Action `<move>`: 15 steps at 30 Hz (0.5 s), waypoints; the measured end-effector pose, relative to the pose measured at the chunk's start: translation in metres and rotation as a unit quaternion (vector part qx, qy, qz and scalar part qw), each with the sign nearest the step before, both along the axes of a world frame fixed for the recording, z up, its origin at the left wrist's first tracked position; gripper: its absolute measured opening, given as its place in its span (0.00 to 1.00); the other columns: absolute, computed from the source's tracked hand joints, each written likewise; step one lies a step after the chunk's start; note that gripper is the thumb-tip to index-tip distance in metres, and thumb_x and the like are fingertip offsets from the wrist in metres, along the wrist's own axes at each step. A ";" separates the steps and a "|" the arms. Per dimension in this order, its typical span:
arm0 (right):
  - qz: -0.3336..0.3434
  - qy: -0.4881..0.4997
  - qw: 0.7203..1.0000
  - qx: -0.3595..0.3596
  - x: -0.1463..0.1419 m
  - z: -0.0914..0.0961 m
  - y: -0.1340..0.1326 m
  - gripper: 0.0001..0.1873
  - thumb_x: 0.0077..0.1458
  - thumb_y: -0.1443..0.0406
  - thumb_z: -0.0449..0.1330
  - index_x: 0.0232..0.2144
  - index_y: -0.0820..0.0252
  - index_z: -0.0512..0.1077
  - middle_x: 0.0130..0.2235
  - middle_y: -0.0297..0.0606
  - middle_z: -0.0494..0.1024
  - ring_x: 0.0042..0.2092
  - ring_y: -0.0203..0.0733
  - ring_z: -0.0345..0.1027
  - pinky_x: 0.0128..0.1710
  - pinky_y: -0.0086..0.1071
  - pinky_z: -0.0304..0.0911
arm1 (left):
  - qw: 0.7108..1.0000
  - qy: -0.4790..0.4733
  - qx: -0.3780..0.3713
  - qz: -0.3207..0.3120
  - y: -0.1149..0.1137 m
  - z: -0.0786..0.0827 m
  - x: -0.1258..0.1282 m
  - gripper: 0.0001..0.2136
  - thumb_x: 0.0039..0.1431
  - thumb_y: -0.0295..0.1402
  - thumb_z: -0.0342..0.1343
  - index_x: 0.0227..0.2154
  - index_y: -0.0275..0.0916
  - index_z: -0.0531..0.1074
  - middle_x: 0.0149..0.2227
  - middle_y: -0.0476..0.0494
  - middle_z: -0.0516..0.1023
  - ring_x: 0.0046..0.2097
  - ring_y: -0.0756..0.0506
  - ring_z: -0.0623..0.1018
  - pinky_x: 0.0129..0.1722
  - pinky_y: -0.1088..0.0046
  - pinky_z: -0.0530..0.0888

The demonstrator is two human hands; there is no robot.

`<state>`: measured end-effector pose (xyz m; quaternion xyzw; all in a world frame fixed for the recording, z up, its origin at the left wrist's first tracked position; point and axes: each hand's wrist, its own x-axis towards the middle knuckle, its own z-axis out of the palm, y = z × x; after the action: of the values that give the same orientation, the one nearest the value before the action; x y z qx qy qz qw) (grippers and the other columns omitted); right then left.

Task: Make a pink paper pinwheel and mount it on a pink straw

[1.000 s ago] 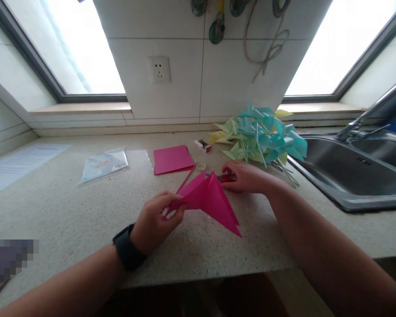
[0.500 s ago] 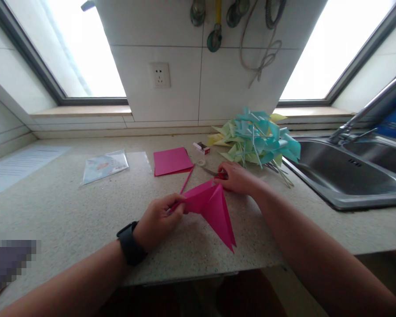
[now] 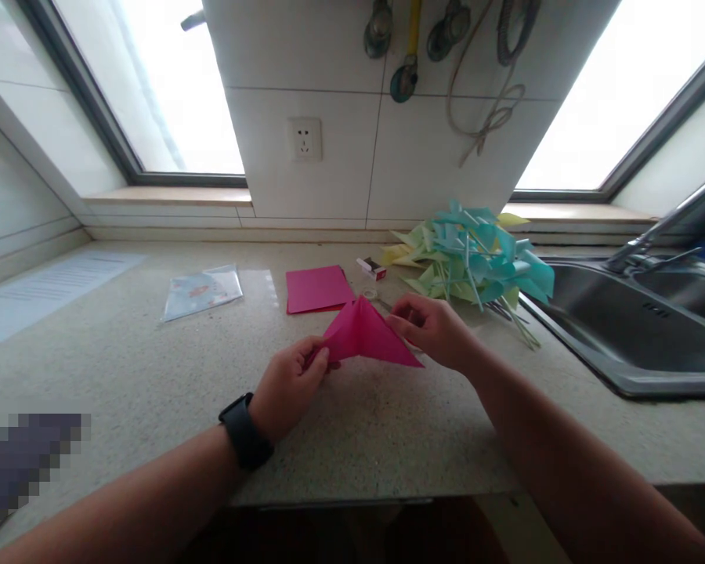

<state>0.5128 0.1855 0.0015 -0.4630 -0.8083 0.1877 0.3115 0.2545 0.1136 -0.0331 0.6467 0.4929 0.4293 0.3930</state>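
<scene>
My left hand, with a black watch at the wrist, is closed on the left end of a pink folded paper. The paper is raised above the counter, peaked in the middle, with one wing pointing right. My right hand has its fingers curled at the paper's upper right edge and seems to pinch it; the fingertips are partly hidden. The scissors behind the paper are mostly hidden. A small tape roll lies just beyond the paper's peak.
A stack of pink paper lies behind my left hand, beside a small box. Blue and green paper pinwheels are heaped near the sink. A clear packet and printed sheets lie left on the counter.
My right hand has let go of the red-handled scissors and come to the pink paper's right edge. The paper's right wing has swung up and spread outward. The view has shifted slightly left.
</scene>
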 end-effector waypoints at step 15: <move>0.090 0.006 0.996 -0.015 -0.004 -0.007 0.003 0.14 0.58 0.55 0.63 0.31 0.59 0.76 0.25 0.31 0.69 0.27 0.35 0.60 0.26 0.30 0.55 | 0.975 0.170 0.144 -0.022 0.014 0.011 -0.015 0.11 0.65 0.30 0.53 0.47 0.39 0.76 0.47 0.40 0.83 0.49 0.41 0.80 0.51 0.58 0.74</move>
<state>0.5087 0.1884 -0.0056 -0.3922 -0.8418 0.2298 0.2910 0.2397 0.1275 -0.0225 0.7708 0.4712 0.3707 0.2151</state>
